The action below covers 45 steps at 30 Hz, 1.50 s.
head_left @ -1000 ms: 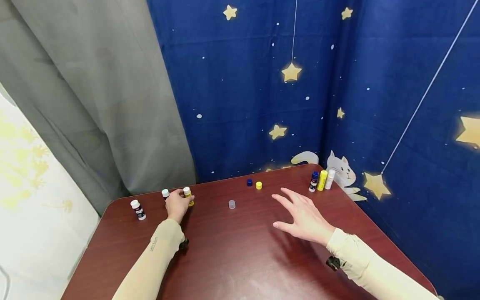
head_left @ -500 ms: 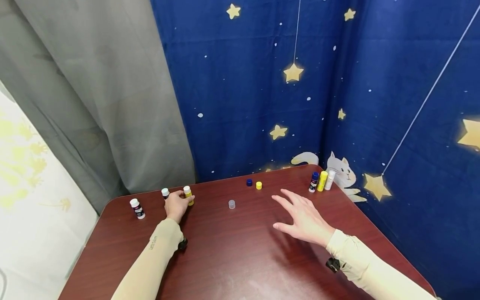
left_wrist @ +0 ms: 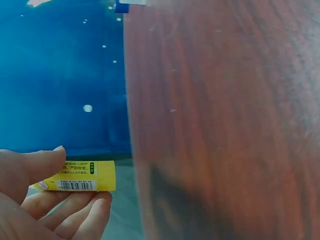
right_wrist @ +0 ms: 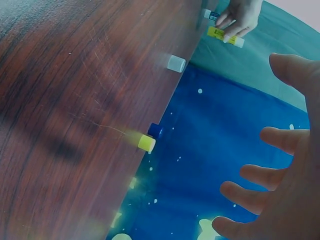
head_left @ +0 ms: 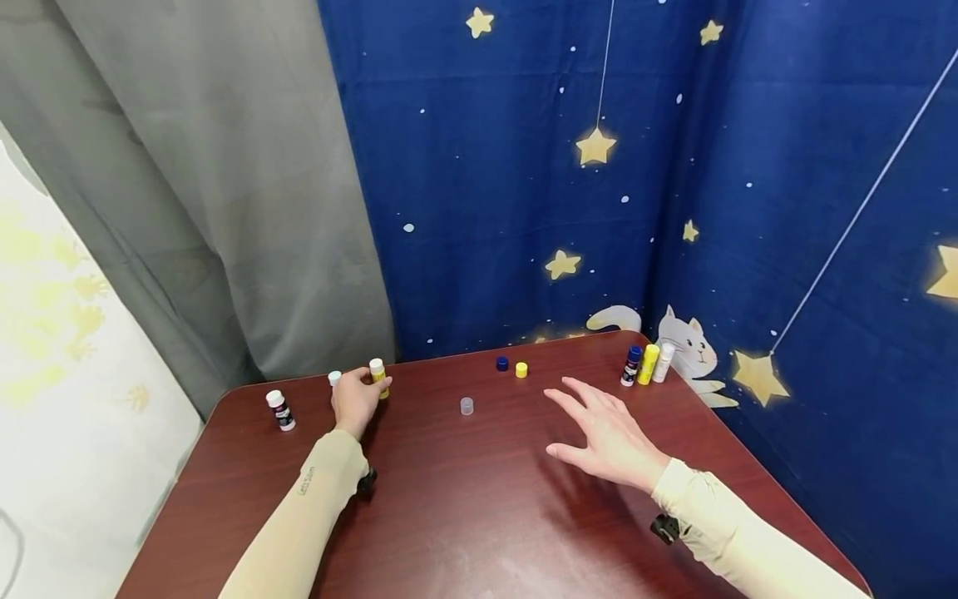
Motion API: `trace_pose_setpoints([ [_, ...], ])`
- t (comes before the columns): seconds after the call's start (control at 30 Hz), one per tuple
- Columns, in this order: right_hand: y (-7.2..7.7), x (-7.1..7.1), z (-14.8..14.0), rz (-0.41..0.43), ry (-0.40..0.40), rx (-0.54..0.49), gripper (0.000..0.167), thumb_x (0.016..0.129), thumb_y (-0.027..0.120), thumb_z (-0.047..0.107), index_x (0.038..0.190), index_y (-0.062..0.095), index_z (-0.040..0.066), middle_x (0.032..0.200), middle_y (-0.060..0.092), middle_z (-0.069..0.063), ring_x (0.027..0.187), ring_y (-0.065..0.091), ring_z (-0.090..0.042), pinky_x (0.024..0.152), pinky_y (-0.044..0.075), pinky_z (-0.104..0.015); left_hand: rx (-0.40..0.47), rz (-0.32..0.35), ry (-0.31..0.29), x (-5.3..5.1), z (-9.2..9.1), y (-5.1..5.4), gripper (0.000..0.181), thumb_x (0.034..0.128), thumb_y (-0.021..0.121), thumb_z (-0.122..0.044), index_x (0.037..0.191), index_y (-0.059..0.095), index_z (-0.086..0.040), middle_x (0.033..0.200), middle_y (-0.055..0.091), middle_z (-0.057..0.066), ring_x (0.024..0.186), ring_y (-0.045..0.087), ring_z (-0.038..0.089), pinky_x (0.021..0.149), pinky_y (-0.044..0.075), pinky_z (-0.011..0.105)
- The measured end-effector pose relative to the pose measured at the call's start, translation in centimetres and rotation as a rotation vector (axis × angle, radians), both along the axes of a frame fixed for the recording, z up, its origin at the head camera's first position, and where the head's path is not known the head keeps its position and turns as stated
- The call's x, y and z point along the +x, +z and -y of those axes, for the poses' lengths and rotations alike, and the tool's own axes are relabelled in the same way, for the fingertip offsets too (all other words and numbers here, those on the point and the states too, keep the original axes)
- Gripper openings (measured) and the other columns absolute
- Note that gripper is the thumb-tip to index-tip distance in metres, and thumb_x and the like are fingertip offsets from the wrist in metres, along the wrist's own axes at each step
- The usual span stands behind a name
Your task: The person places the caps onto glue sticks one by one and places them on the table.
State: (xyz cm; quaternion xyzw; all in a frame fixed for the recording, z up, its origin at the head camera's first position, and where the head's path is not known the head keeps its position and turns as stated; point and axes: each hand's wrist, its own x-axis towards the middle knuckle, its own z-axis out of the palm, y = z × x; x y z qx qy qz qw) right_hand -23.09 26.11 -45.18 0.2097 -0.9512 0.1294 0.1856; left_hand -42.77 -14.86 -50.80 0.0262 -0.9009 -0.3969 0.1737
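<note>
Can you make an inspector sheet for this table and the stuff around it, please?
Surface: reddish-brown table, faint scratches.
Job's things: yellow tube with white top; far-left tube, standing; partly hidden tube by the left hand.
Clutter: blue cap, yellow cap, clear cap, all loose; three tubes together, far right.
Hands: left grips the yellow tube; right hand spread, holding nothing.
Cables: grey line, left edge; maybe a cable, can't tell.
Surroundings: grey curtain, blue starry curtain.
</note>
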Motion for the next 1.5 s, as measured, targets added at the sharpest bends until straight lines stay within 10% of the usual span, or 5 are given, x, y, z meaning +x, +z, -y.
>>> trace_pose_setpoints([
  [0.9, 0.7, -0.6, 1.6, -0.012, 0.058, 0.005, 0.08, 0.084, 0.072, 0.062, 0.151, 0.046, 0.027, 0.156, 0.038, -0.008, 0.139, 0.041, -0.032, 0.104, 0.033, -0.065, 0.01, -0.296, -0.163, 7.1, -1.5, 7.1, 0.03, 0.0869, 0.081, -0.029, 0.113, 0.077, -0.016, 0.093, 0.067, 0.006, 0.082, 0.059, 0.024, 0.076, 0.045, 0.044],
  [1.5, 1.8, -3.2, 1.9, -0.006, 0.06, 0.05, 0.073, 0.089, 0.072, 0.049, 0.152, 0.045, 0.024, 0.151, 0.045, -0.013, 0.135, 0.045, -0.035, 0.103, 0.035, -0.065, -0.034, -0.388, -0.212, 13.0, -3.1, 9.2, 0.031, 0.0827, 0.085, -0.022, 0.113, 0.078, -0.018, 0.096, 0.067, 0.004, 0.086, 0.064, 0.027, 0.073, 0.048, 0.043],
])
